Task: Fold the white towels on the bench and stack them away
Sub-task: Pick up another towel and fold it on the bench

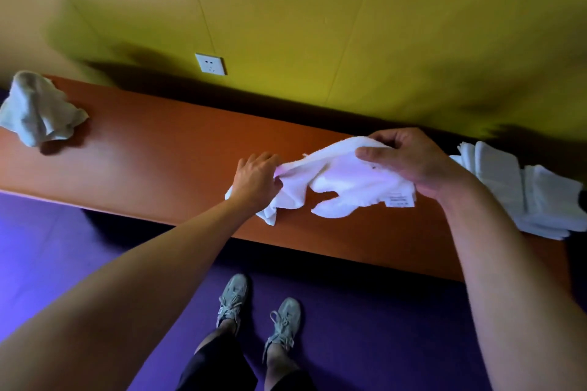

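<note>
A crumpled white towel (336,179) hangs between my two hands just above the orange-brown bench (158,149). My left hand (255,179) grips its left end, fingers curled into the cloth. My right hand (413,162) pinches the upper right edge between thumb and fingers; a small label shows at the towel's lower right corner. Another crumpled towel (38,109) lies at the bench's far left end. A stack of folded white towels (521,190) sits at the bench's right end, just beyond my right wrist.
The bench runs along a yellow-green wall with a white socket (210,64) above it. Purple floor (63,251) lies in front of the bench, where my two feet in grey sneakers (259,311) stand.
</note>
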{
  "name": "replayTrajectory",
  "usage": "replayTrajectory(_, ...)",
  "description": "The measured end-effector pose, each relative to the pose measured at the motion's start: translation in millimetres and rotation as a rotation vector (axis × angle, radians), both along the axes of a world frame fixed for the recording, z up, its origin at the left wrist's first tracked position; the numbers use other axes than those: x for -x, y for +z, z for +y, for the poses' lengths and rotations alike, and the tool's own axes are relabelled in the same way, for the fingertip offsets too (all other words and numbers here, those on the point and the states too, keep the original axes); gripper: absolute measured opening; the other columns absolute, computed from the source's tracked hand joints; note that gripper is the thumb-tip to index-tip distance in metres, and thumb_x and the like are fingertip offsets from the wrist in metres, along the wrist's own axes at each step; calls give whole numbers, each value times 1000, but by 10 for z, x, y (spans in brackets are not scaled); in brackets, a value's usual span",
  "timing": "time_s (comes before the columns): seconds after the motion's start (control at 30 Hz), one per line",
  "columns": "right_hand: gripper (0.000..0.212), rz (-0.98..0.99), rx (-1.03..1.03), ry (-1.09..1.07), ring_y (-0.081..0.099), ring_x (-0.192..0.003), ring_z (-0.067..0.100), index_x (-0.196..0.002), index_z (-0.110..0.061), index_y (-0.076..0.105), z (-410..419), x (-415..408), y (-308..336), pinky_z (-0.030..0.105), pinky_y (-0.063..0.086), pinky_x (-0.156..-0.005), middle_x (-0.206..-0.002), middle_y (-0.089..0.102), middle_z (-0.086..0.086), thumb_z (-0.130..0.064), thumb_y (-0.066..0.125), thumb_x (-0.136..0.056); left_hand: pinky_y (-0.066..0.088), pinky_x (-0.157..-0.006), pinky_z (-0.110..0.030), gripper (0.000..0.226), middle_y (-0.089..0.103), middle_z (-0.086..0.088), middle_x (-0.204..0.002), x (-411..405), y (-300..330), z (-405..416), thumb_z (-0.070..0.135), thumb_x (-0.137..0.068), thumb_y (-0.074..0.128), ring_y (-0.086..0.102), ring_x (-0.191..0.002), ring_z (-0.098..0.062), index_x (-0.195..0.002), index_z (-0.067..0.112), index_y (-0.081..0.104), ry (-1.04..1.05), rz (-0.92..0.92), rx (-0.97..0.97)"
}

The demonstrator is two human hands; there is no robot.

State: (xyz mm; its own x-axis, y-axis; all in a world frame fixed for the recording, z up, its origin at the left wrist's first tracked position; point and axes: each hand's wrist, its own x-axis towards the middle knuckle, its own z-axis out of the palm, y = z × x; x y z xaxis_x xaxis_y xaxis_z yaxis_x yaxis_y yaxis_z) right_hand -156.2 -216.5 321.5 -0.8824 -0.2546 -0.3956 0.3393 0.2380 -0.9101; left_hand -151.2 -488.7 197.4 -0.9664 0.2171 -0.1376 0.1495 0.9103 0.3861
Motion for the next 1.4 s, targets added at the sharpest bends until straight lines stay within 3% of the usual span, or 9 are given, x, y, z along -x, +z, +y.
replayTrajectory(0.17, 24, 47, -432, 154, 64, -74, 6, -90, -29, 77, 251, -234, -153, 23, 47, -66, -84, 75, -8, -6, 71, -86, 42, -75, -41, 26, 59, -8, -112, 3, -267, -381, 3, -87, 52, 53, -99, -34, -107, 16, 61, 386, -13, -3)
replayTrajectory(0.33, 19, 225, -762, -98, 59, -77, 10, -98, -26, 62, 632, -537, -437, 23, 42, -62, -89, 64, -8, -9, 64, -89, 38, -69, -37, 27, 64, -13, -110, -55, -404, -937, 6, -88, 45, 62, -94, -38, -108, 21, 55, 705, -45, -56)
replayTrajectory(0.43, 20, 304, -914, -207, 58, -69, 5, -96, -30, 60, 910, -798, -643, 18, 40, -57, -82, 62, -9, -17, 72, -88, 56, -65, -37, 20, 68, -7, -92, -207, -427, -1139, 15, -92, 44, 71, -67, -28, -100, 29, 55, 812, -35, -256)
replayTrajectory(0.7, 21, -12, -770, 26, 66, -69, 27, -74, -34, 70, 1073, -1474, -974, 39, 48, -60, -71, 70, -6, -20, 78, -86, 40, -80, -42, 23, 58, -17, -118, -1005, -436, -1344, 15, -98, 44, 56, -105, -40, -114, 17, 60, 927, 33, -195)
replayTrajectory(0.87, 14, 5, -704, -64, 65, -67, 5, -80, -36, 73, 1321, -1257, -904, 19, 49, -55, -74, 72, -15, -24, 81, -83, 35, -74, -43, 22, 50, -17, -121, -882, -280, -1668, 17, -100, 40, 50, -98, -41, -117, 19, 54, 917, 152, -138)
replayTrajectory(1.03, 7, 66, -791, -175, 64, -66, 23, -94, -25, 76, 1284, -662, -1245, 35, 51, -53, -79, 74, -1, -24, 69, -94, 38, -72, -42, 17, 51, -17, -115, -239, -400, -1756, 12, -98, 46, 49, -86, -34, -108, 18, 59, 771, 181, -86)
replayTrajectory(1.13, 16, 95, -893, -294, 61, -65, 13, -106, -16, 76, 1204, -284, -1703, 20, 43, -57, -99, 75, 8, -24, 70, -94, 43, -77, -42, 17, 52, -17, -117, 248, -773, -1815, 14, -97, 51, 55, -92, -40, -108, 18, 64, 726, 135, -57)
replayTrajectory(1.23, 20, 9, -788, -548, 62, -52, 10, -110, -13, 74, 1074, 126, -2235, 18, 46, -38, -89, 73, 9, -22, 70, -93, 41, -77, -41, 15, 50, -15, -120, 721, -1258, -1853, 16, -97, 54, 56, -96, -39, -107, 20, 65, 698, 58, -32)
replayTrajectory(1.4, 21, -310, -465, -931, 69, -91, 35, -116, -10, 69, 878, 680, -3034, 21, 58, -47, -113, 66, 15, -14, 67, -95, 43, -84, -46, 15, 53, -21, -120, 1397, -1941, -1815, 16, -98, 55, 47, -113, -42, -109, 15, 65, 593, -11, 46)
